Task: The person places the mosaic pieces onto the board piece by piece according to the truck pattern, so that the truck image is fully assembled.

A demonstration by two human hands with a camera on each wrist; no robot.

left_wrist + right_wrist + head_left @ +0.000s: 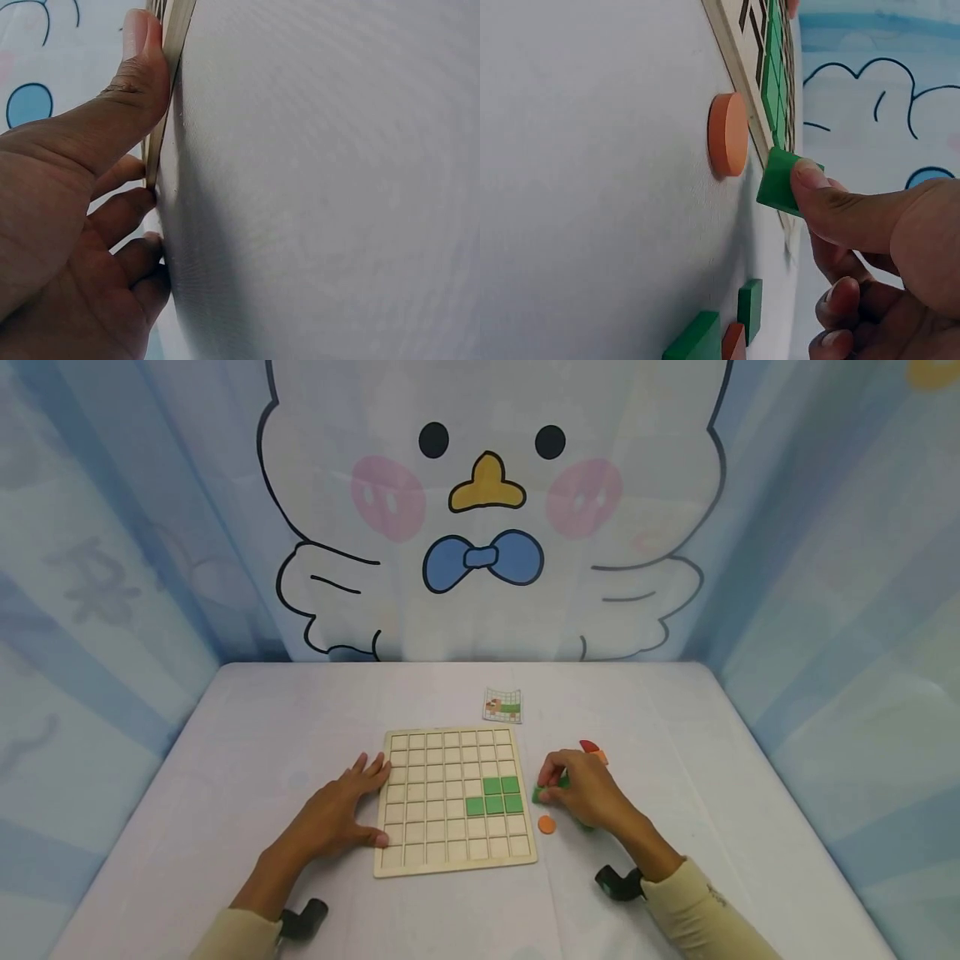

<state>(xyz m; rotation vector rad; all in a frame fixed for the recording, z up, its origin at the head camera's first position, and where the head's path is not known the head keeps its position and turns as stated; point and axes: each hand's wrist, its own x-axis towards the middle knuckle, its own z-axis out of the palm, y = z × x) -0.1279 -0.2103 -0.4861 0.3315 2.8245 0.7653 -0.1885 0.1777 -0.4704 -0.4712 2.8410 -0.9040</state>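
A pale wooden grid board [435,793] lies on the table, with several green square tiles [492,804] set in cells at its right side. My left hand [345,814] rests along the board's left edge, fingers spread and thumb on the rim; the left wrist view shows the thumb [139,82] on that edge. Just off the board's right edge, my right hand [588,789] pinches a green square tile [780,182] between thumb and fingers. An orange round piece [547,824] lies on the table beside the board, below that hand.
Behind the board lies a small picture card [502,706] with a grid pattern. Red [588,746] and orange pieces sit beyond the right hand. More green pieces [697,339] lie close to it, partly hidden in the head view. A printed curtain [480,618] stands behind the table.
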